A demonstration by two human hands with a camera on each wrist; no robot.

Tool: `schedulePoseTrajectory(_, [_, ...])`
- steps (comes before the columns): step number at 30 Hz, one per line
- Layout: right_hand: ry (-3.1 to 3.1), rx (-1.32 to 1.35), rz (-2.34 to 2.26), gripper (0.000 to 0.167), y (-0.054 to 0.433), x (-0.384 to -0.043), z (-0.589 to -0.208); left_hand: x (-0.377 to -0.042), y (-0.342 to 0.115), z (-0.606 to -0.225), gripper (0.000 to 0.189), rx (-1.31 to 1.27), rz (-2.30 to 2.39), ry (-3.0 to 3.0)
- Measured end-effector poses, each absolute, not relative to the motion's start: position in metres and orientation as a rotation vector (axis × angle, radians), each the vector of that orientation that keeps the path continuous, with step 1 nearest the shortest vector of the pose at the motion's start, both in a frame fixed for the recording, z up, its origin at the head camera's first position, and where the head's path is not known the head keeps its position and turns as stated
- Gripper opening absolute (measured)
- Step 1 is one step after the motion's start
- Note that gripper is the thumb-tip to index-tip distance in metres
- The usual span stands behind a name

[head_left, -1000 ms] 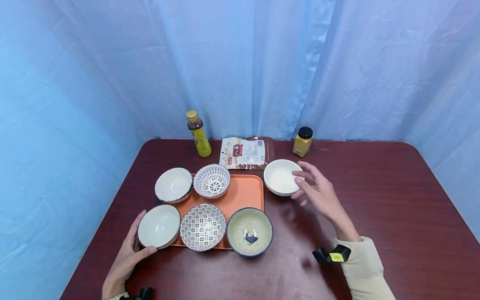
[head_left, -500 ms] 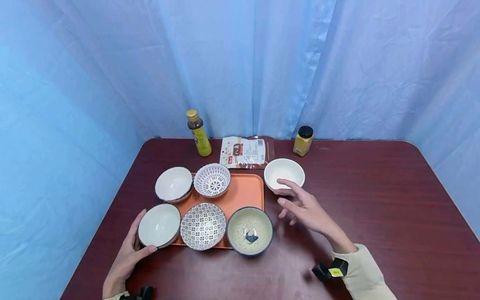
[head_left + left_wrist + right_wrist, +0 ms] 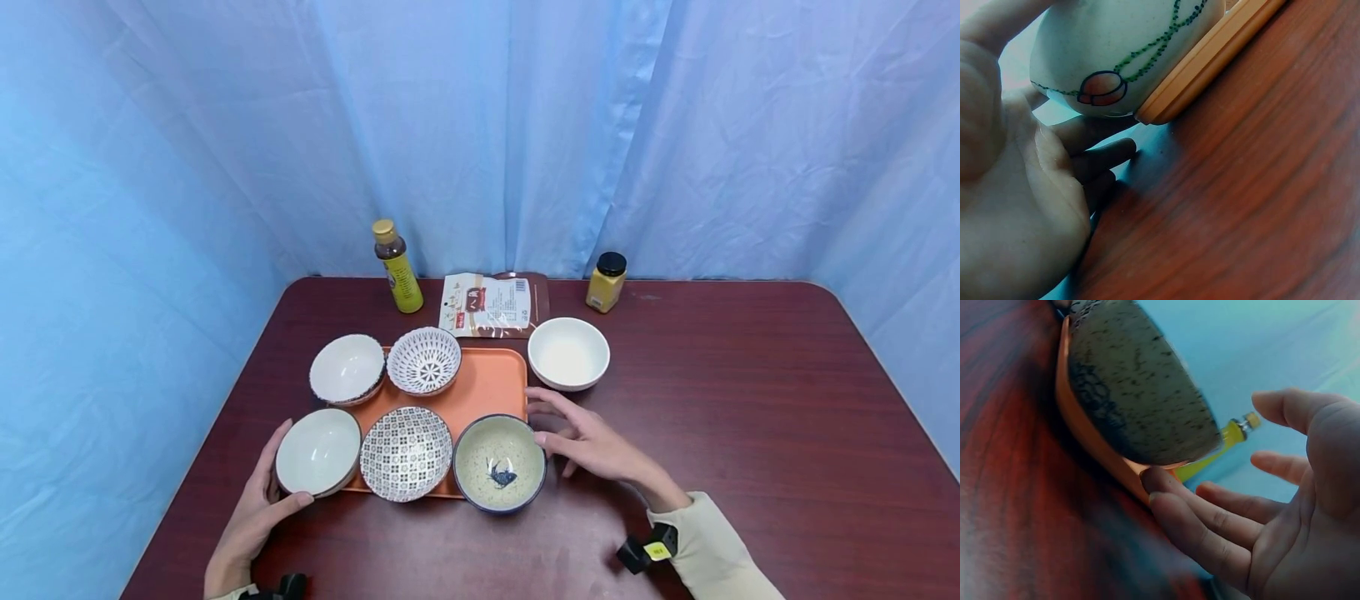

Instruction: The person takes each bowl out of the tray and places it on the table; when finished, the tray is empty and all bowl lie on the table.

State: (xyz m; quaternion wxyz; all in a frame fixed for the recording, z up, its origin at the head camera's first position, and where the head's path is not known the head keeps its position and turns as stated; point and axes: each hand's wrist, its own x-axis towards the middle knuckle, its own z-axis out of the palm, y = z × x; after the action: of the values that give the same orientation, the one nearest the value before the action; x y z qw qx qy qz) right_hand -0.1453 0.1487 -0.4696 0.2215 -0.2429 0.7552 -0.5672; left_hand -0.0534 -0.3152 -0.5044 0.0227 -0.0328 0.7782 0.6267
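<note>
At the tray's near left corner, my left hand [image 3: 247, 517] cups a pale bowl [image 3: 318, 452], thumb on the near side and fingers round the left. In the left wrist view that bowl's outside [image 3: 1110, 50] shows a painted red bud and a green dotted vine. My right hand [image 3: 592, 442] is spread beside a speckled bowl [image 3: 500, 462] with a blue rim and blue fish, thumb over its right edge in the head view. The right wrist view shows the fingertips [image 3: 1163, 481] low by this bowl's base and the thumb apart from its wall.
An orange tray [image 3: 487, 375] carries the bowls, including a checked bowl [image 3: 406, 454], a black-patterned bowl [image 3: 424, 361] and a white bowl [image 3: 347, 369]. Right of it stands another white bowl [image 3: 568, 354]. Behind are a bottle [image 3: 400, 271], a food pouch [image 3: 487, 306] and a black-lidded jar [image 3: 606, 283].
My right hand has moved from the white bowl on the right, leftward and nearer, to the speckled bowl's right side. My left hand stays at the pale bowl.
</note>
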Motion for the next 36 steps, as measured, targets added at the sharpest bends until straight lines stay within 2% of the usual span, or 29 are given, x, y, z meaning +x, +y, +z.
schedulePoseTrajectory(11, [1.932,-0.754,-1.534,0.066,0.142,-0.143,-0.489,-0.053,-0.315,-0.506,0.1,-0.081,1.93,2.432])
schedulePoseTrajectory(36, [1.74,-0.795,-1.682,0.064,0.142,-0.146,-0.499,-0.052,-0.315,-0.503,0.099,-0.098,1.939,2.403])
